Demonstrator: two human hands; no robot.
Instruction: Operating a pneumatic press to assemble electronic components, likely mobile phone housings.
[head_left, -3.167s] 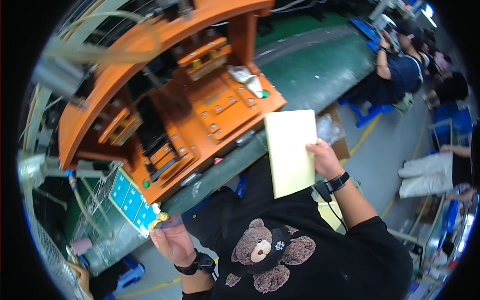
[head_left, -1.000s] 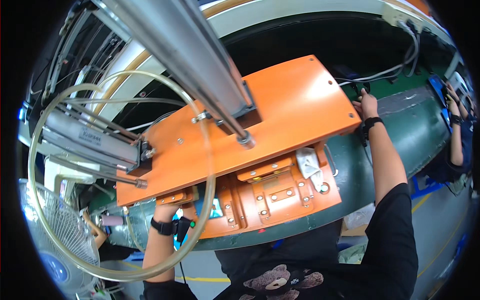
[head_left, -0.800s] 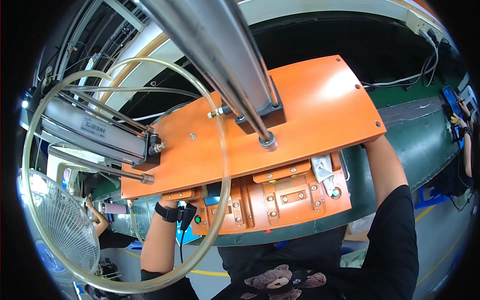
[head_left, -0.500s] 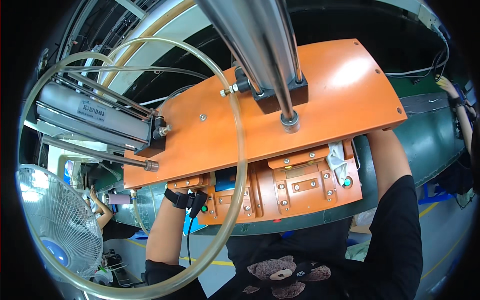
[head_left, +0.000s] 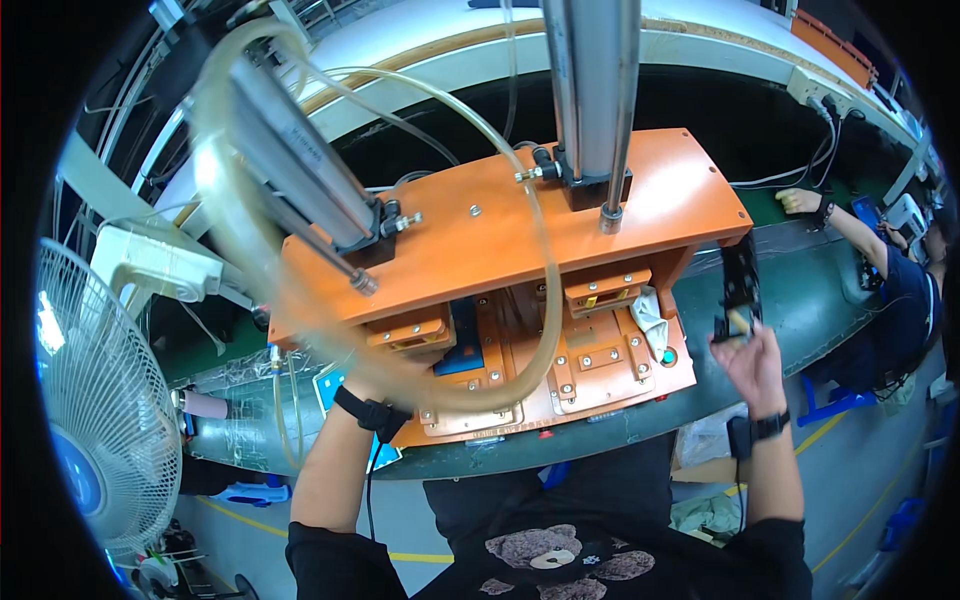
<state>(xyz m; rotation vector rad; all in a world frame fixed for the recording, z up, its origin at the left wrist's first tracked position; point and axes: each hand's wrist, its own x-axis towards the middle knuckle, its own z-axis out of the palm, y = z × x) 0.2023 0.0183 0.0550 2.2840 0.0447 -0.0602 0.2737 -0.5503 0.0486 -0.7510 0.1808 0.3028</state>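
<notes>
An orange press [head_left: 480, 235] with two upright-tilted metal cylinders stands before me on the green bench. My right hand [head_left: 750, 362] is raised just right of it, fingers closed on the lower end of a long, dark part [head_left: 741, 275] with cut-outs. Motion blur hides its exact kind. My left hand [head_left: 405, 365] reaches under the press's top plate at the left fixture. A clear hose and the fixture hide its fingers. A blue flat piece [head_left: 462, 350] lies in the fixture beside that hand. White cloth [head_left: 650, 322] hangs at the right fixture, by a green button [head_left: 669, 356].
The looping clear hose [head_left: 550, 310] crosses in front of the press. A white fan [head_left: 100, 420] stands at left, near a lilac cylinder [head_left: 203, 404]. Another person's hand [head_left: 803, 202] rests on the bench at far right. A carton [head_left: 712, 462] sits below the bench edge.
My right hand has come out from behind the press, now holding the dark part. My left hand stays at the left fixture. The view has shifted, and the other person's arm shows more.
</notes>
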